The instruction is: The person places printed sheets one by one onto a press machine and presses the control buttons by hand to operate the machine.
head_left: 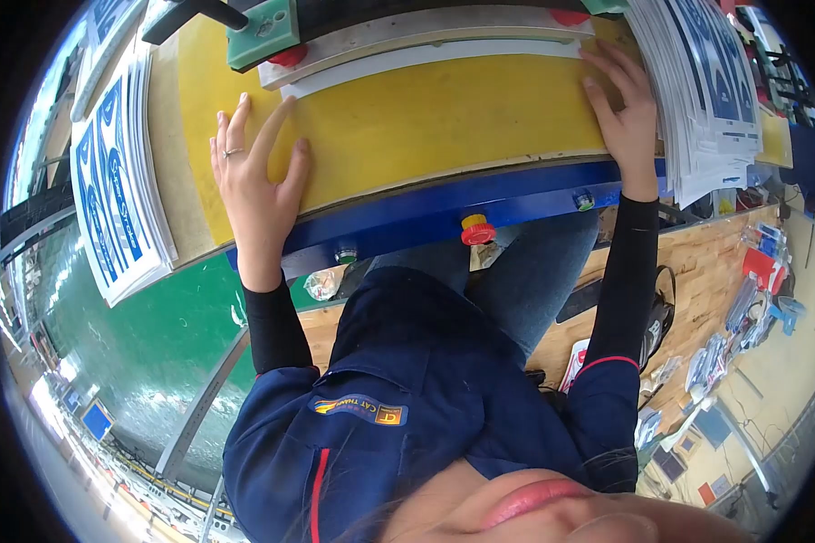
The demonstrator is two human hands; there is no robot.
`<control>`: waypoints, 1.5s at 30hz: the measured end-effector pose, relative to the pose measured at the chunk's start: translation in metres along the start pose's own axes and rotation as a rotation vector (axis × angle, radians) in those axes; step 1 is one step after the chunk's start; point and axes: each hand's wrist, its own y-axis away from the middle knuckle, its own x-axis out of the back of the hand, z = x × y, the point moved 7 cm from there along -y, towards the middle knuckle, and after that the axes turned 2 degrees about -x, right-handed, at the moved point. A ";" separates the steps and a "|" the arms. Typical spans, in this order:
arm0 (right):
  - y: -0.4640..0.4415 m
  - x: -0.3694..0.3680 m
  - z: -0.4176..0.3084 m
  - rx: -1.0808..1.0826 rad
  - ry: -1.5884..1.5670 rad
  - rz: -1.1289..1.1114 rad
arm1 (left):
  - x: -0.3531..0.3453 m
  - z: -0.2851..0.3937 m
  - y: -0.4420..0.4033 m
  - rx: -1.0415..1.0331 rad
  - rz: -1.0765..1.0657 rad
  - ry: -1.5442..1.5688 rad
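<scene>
A worker in a dark blue uniform (426, 362) with black sleeves sits at a machine, both arms stretched forward over its yellow work surface (444, 118). A blue beam (398, 215) runs along the near edge, just in front of the worker's lap. Flanking the work surface are a right-hand stack of printed sheets (711, 72) and a left-hand stack of printed sheets (113, 190), both with blue print on white. Across the far side lies a metal bar (426, 33), and along its near side shows the white sheet (426, 58), a narrow strip on the yellow with its far part out of sight. The left hand (263, 185) lies palm down, fingers straight, spread and unclenched, the index fingertip at the strip's left end. The right hand (629, 113) reaches the strip's other end, fingers extended and thumb apart; whether the fingertips press the paper or merely rest beside it cannot be told. A green block (264, 32) sits above the bar's left end, a red stop button (478, 233) juts from the beam, and a ring (233, 153) circles a left finger.
</scene>
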 end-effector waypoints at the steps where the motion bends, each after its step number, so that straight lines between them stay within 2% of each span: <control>1: 0.000 0.000 0.000 -0.001 -0.003 -0.001 | 0.000 -0.001 0.000 0.005 -0.002 -0.003; 10: 0.000 -0.001 0.002 0.004 -0.004 0.003 | -0.002 -0.004 0.000 -0.007 0.019 0.076; 45: -0.001 -0.003 0.005 0.002 -0.014 0.001 | -0.003 -0.004 0.002 -0.022 0.042 0.060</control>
